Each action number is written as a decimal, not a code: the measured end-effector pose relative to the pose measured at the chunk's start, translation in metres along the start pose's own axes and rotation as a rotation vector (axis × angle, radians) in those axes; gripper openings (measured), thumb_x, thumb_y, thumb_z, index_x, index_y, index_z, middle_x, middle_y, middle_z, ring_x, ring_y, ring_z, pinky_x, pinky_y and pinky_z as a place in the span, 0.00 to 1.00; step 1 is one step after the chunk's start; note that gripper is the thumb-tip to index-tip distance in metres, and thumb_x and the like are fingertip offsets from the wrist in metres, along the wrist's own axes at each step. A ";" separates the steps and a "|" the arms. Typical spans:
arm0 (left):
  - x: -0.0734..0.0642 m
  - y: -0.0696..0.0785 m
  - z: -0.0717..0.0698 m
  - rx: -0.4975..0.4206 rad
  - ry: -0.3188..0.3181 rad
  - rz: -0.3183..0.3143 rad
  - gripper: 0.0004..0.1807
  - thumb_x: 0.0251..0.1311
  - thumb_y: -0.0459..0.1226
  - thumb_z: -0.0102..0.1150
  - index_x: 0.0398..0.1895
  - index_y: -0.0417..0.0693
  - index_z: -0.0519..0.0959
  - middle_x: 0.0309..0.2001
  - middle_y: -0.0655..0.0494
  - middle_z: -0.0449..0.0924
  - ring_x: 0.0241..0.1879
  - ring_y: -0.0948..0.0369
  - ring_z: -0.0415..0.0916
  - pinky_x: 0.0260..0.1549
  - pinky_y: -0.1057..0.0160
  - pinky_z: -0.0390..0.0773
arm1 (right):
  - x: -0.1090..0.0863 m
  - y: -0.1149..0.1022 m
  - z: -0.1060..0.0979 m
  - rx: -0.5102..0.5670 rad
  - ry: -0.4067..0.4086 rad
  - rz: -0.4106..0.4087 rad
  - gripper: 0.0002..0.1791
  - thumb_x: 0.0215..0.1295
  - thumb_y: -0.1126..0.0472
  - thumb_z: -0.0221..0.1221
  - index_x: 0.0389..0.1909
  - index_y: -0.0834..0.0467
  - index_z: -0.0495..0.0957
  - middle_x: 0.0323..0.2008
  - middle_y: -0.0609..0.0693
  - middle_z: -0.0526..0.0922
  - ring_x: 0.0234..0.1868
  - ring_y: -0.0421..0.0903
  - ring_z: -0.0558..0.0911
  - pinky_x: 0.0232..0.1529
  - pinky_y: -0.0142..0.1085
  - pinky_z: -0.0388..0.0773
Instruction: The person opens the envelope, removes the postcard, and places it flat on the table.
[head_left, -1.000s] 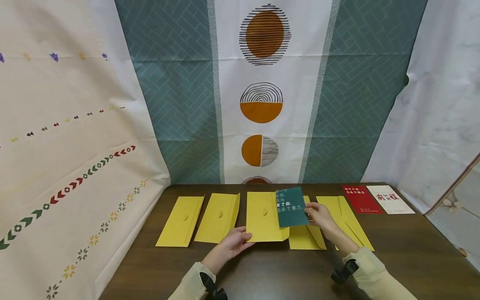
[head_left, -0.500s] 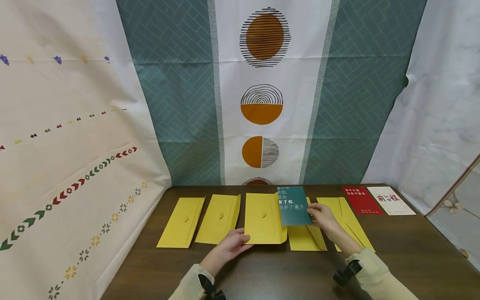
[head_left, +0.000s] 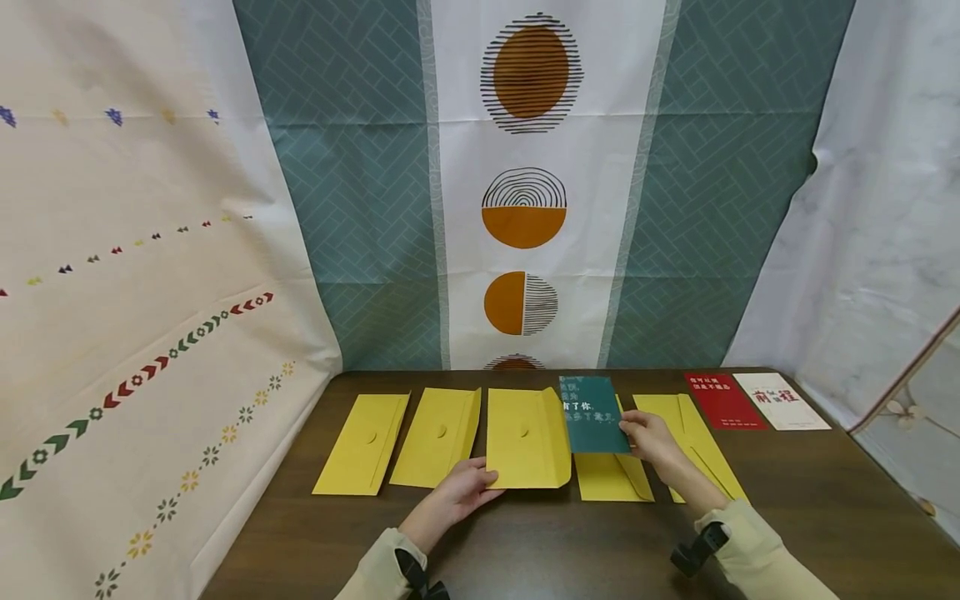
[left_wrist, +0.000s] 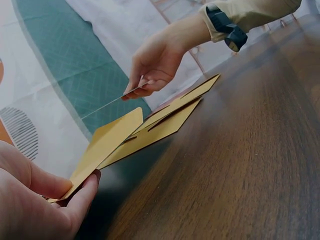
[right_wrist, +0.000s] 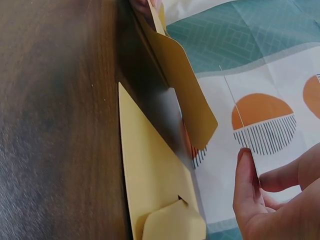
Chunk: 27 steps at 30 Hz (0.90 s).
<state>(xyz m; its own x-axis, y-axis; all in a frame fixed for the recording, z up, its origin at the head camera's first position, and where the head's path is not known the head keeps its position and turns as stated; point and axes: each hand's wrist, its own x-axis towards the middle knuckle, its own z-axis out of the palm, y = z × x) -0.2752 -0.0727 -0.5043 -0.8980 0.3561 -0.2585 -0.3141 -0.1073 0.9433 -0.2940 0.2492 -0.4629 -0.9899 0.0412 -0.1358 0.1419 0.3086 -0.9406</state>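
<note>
In the head view, my left hand (head_left: pixel 461 487) pinches a yellow envelope (head_left: pixel 521 442) by its lower left corner, thumb on top. Its flap on the right side stands unfolded. The left wrist view shows that envelope (left_wrist: pixel 107 142) tilted up off the wooden table. My right hand (head_left: pixel 654 442) pinches a teal card (head_left: pixel 596 421) with pale lettering by its right edge. The card is just right of the envelope's flap, above another yellow envelope (head_left: pixel 611 479). Seen edge-on in the right wrist view, the card (right_wrist: pixel 234 100) is a thin line between thumb and fingers.
Two yellow envelopes, one far left (head_left: pixel 360 446) and one beside it (head_left: pixel 435 437), lie on the dark wooden table (head_left: pixel 540 550). Another envelope (head_left: pixel 693 442) lies right of my right hand. A red card (head_left: pixel 726 402) and a white card (head_left: pixel 780 400) lie at the back right.
The teal card has shifted right, from overlapping the held envelope's flap to beside its right edge. The held envelope has moved slightly left with my left hand.
</note>
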 end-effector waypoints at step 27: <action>-0.009 0.004 -0.002 -0.073 0.035 -0.010 0.31 0.64 0.24 0.40 0.69 0.20 0.47 0.60 0.33 0.63 0.56 0.54 0.68 0.67 0.42 0.59 | 0.001 0.013 -0.052 0.033 0.027 0.038 0.27 0.76 0.61 0.41 0.66 0.76 0.55 0.53 0.67 0.71 0.38 0.41 0.78 0.46 0.37 0.82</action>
<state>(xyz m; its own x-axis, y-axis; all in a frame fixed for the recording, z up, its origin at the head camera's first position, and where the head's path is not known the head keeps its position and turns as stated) -0.2694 -0.0781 -0.4984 -0.9047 0.3247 -0.2760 -0.3433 -0.1719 0.9233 -0.2932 0.3030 -0.4591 -0.9834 0.0780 -0.1640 0.1794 0.2748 -0.9446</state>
